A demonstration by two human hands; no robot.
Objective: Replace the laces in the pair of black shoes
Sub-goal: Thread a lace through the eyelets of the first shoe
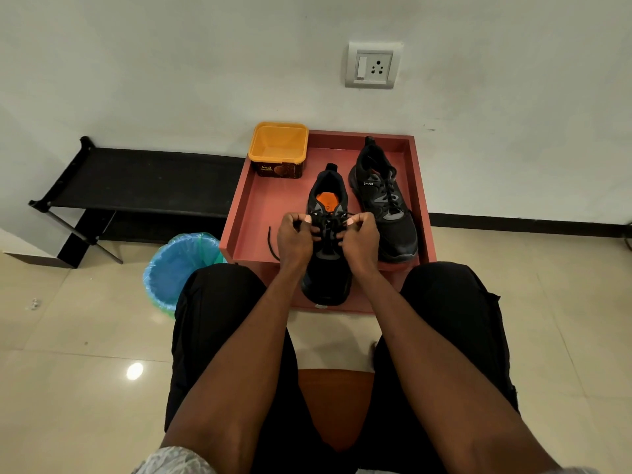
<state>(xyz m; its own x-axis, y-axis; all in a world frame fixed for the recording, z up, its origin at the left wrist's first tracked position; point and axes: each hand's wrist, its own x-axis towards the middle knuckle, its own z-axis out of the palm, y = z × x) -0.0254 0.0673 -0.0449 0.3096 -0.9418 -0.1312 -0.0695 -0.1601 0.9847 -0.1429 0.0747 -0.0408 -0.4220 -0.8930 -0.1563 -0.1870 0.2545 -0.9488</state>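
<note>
Two black shoes lie on a red tray (253, 213). The near shoe (326, 271) points its toe toward me and shows an orange insole. My left hand (294, 238) and my right hand (359, 238) are both closed on its black lace (272, 246) over the eyelets, one on each side. A loose lace end trails left of my left hand onto the tray. The far shoe (384, 200) lies to the right, fully laced, untouched.
An open yellow tub (277, 148) stands at the tray's back left corner. A blue-lined bin (178, 268) sits on the floor to the left, below a black rack (136, 179). My knees flank the tray's front edge. The wall is close behind.
</note>
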